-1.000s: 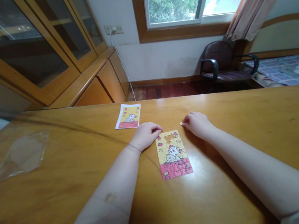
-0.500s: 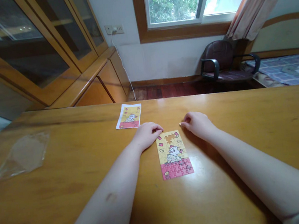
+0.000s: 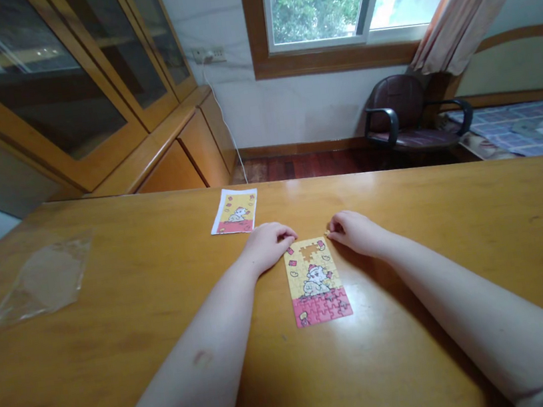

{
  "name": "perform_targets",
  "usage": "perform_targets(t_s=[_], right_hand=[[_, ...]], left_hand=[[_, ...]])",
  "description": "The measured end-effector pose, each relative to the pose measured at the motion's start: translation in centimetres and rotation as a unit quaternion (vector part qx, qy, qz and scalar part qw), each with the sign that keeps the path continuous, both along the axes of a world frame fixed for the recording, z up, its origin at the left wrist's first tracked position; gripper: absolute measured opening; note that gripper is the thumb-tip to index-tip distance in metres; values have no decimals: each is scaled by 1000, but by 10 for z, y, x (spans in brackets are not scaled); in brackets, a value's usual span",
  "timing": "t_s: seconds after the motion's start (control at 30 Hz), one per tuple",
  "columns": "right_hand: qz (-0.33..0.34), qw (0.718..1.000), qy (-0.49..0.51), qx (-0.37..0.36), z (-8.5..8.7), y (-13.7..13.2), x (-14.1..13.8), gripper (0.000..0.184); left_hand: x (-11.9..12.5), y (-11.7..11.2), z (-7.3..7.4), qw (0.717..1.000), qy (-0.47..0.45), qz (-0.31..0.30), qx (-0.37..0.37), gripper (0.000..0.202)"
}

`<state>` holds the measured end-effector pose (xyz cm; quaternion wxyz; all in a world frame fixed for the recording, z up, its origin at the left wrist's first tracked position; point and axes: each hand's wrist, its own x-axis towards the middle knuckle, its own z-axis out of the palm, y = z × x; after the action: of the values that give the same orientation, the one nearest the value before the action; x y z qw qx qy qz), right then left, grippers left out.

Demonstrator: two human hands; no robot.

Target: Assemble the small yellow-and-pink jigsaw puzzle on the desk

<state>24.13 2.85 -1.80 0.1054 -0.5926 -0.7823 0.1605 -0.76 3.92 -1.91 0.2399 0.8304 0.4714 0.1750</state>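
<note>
A jigsaw puzzle (image 3: 317, 295) lies flat on the wooden table, showing a white cartoon animal in a red hat over yellow and pink. Near its top edge, a gap in the yellow part lets the table show through. My left hand (image 3: 268, 243) rests at the puzzle's upper left corner, fingers curled and thumb and fingertips closed against that corner. Just off the upper right corner, my right hand (image 3: 355, 232) pinches a small yellowish puzzle piece (image 3: 327, 233) between thumb and finger. My fingers partly cover the piece.
A printed picture card (image 3: 235, 212) with the same design lies beyond my left hand. At the far left of the table (image 3: 132, 331) is a clear plastic bag (image 3: 50, 278). Past the table stand a glass-door cabinet (image 3: 134, 128) and an armchair (image 3: 403, 111).
My right hand has moved slightly toward me, bringing the small piece closer to the puzzle's upper right corner. My left hand and the puzzle stay in place.
</note>
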Motion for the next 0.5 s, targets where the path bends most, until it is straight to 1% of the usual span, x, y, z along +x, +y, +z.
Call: perform_targets(t_s=[0.1, 0.2, 0.23, 0.33, 0.4, 0.5], right_hand=[[0, 999, 30, -14, 2, -1, 1, 7], [-1, 997, 69, -23, 8, -5, -2, 3], [2, 997, 81, -18, 11, -7, -5, 2], [22, 993, 117, 9, 17, -15, -16, 9], [41, 988, 144, 24, 18, -21, -26, 10], [60, 984, 164, 44, 14, -28, -38, 8]], left_hand=[[0, 0, 0, 1000, -2, -3, -1, 19], [0, -1, -1, 1000, -8, -2, 4, 18], [0, -1, 0, 1000, -15, 2, 9, 18], [1, -4, 2, 998, -51, 4, 36, 19], [3, -7, 5, 997, -64, -18, 48, 19], [6, -10, 9, 996, -59, -59, 42, 17]])
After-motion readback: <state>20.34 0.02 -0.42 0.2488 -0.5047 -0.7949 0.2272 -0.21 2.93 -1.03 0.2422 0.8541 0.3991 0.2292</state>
